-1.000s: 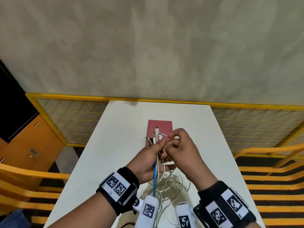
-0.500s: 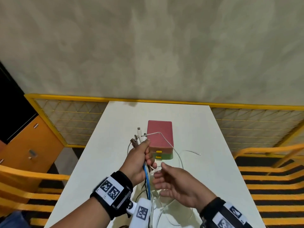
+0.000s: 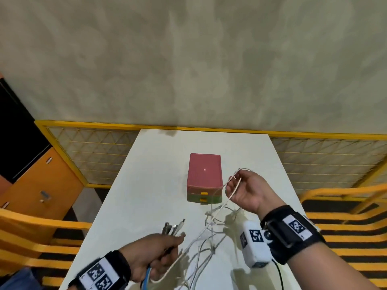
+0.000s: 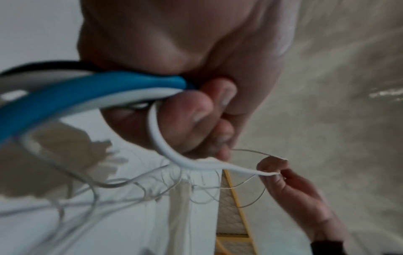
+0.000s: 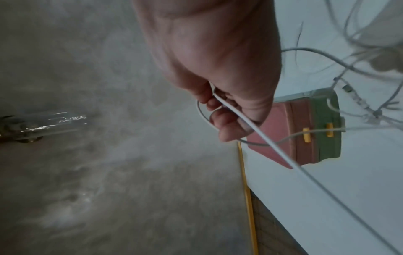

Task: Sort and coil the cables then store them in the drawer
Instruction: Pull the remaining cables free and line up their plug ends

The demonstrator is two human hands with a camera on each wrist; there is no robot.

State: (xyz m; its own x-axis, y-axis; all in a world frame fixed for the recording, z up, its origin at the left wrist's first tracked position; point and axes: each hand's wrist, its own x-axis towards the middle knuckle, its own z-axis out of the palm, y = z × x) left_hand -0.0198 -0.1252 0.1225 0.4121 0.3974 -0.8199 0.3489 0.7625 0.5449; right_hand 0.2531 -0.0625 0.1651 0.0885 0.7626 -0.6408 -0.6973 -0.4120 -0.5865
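Observation:
My left hand (image 3: 161, 251) grips a bundle of cables near the table's front, with several plug ends (image 3: 173, 226) sticking up from the fist. A blue cable (image 4: 91, 89) and white ones leave the fist in the left wrist view. My right hand (image 3: 244, 189) is raised to the right of the drawer box and pinches one white cable (image 3: 230, 195), drawn taut from the left fist (image 5: 246, 124). A tangle of white cables (image 3: 209, 237) lies loose on the table between the hands. The pink and green drawer box (image 3: 204, 178) stands mid-table with both yellow-handled drawers closed.
The white table (image 3: 146, 185) is narrow, and its far half behind the box is bare. Yellow mesh railing (image 3: 94, 153) runs behind and beside it. An orange cabinet (image 3: 37, 189) stands at the left. Yellow and black steps (image 3: 345, 216) lie to the right.
The hands have parted: the left, with the bundle, dropped toward me; the right took hold of one white cable and carried it up and to the right of the box.

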